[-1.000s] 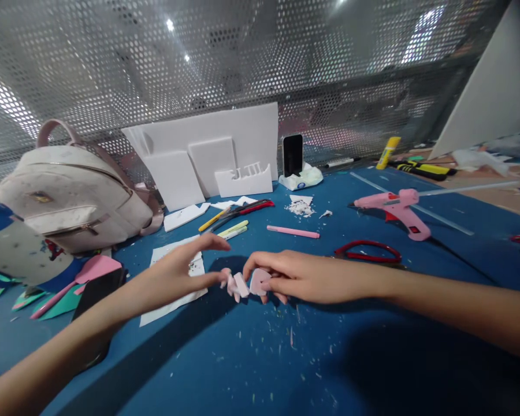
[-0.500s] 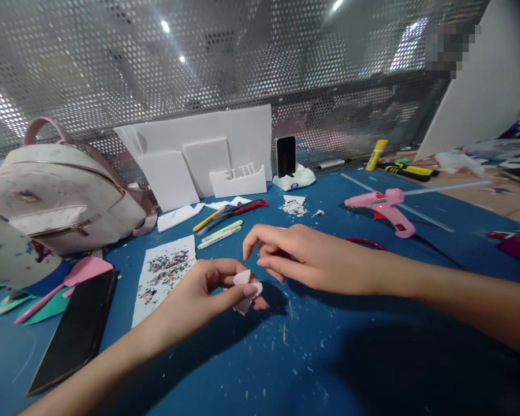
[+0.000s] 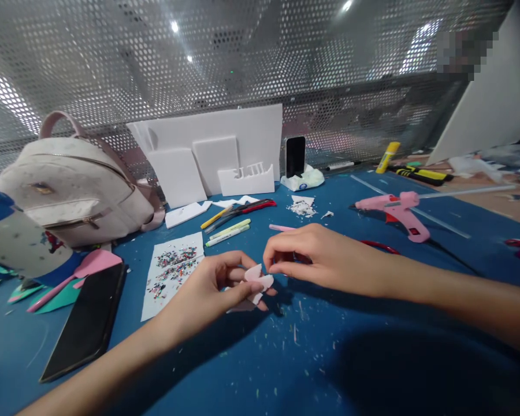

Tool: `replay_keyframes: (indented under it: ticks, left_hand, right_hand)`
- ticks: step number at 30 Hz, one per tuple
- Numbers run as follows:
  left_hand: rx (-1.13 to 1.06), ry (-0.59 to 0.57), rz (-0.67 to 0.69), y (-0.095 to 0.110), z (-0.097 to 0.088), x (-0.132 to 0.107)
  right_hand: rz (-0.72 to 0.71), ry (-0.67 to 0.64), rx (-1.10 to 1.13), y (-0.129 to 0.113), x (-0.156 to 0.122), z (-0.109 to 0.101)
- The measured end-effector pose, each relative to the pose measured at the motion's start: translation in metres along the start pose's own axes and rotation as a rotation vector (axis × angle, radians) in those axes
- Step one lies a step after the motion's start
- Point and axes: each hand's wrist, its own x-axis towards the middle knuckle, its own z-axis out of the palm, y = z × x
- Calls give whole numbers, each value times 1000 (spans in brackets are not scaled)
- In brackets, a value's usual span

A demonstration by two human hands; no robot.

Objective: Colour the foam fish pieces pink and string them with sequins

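Observation:
My left hand (image 3: pixel 229 283) pinches a small pale pink-white piece (image 3: pixel 255 274) between thumb and fingers. It looks like thin paper or foam with several folded or petal-like flaps; part of it is hidden by the thumb. Beside its right edge is my right hand (image 3: pixel 305 254), thumb and index fingertip pressed together. Whatever they may pinch is too small to make out. Both hands are just above the blue table (image 3: pixel 260 370). Behind the right hand, a pink stick-like thing (image 3: pixel 281 228) shows in part.
Left are a paper with sequins (image 3: pixel 149 300), a phone (image 3: pixel 84 323) and a backpack (image 3: pixel 78 190). Highlighters (image 3: pixel 229 232), a cutter (image 3: pixel 216 216) and white foam boards (image 3: pixel 177 173) lie or stand ahead. A pink glue gun (image 3: pixel 392 208) with its cord rests right.
My right hand's thumb and index finger have come together, close to the pale piece. The left hand keeps hold of it. The view has shifted slightly left.

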Motion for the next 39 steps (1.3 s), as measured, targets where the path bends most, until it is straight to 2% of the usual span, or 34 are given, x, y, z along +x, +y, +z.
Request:
replay_keyframes:
  ticks: [4,7,15,19,26,34,36,39]
  left_hand:
    - [56,23,49,4,1,0]
    - [25,20,34,6,2,0]
    - [-33,-37,27,4,4,-3]
    - [-81,-133,-33,4,4,-2]
    - [-137,-184,-47,-4,-1,1]
    - [-149,-211,-33,-10,-9,7]
    - [-150,-227,-15,-10,-15,10]
    - [-73,-217,19,-7,-29,13]
  right_hand:
    - [30,-34,64,-1,0,-7]
    - [44,-28,83,-2,0,-8]
    - [-68,114,80,2,0,-6]
    - [-30,193,66,-2,-2,-13]
    - [24,295,20,2,-5,-25]
    - [15,381,-157,11,-1,-36]
    - [33,363,-281,15,-2,-39]
    - [36,167,-477,18,-7,-42]
